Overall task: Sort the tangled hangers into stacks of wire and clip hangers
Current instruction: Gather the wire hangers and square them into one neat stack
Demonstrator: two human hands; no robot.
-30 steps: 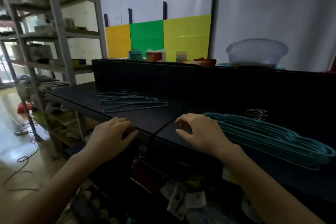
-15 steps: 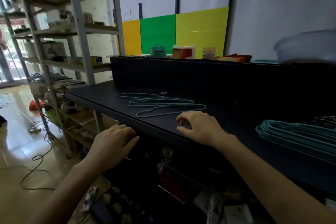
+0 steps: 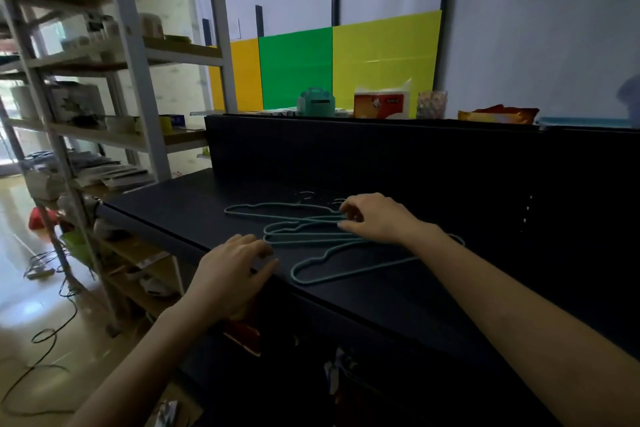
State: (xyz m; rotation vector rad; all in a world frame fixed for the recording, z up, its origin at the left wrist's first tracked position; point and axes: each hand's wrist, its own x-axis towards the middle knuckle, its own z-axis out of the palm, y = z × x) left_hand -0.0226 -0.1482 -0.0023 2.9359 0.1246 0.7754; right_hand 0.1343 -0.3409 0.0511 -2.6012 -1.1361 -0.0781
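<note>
Across the room's middle runs a matte black tabletop (image 3: 180, 204), smooth and flat, with a raised back board. Left of it stands a grey metal shelving rack (image 3: 138, 87). Glossy orange, green and yellow panels (image 3: 296, 66) lean on the wall. Thin teal wire hangers (image 3: 311, 236) lie overlapped near the table's front edge. The right hand (image 3: 377, 222) arches over them, fingertips curled onto the wires; whether it pinches one I cannot tell. The left hand (image 3: 232, 274) rests at the edge, fingers loosely bent, holding nothing.
</note>
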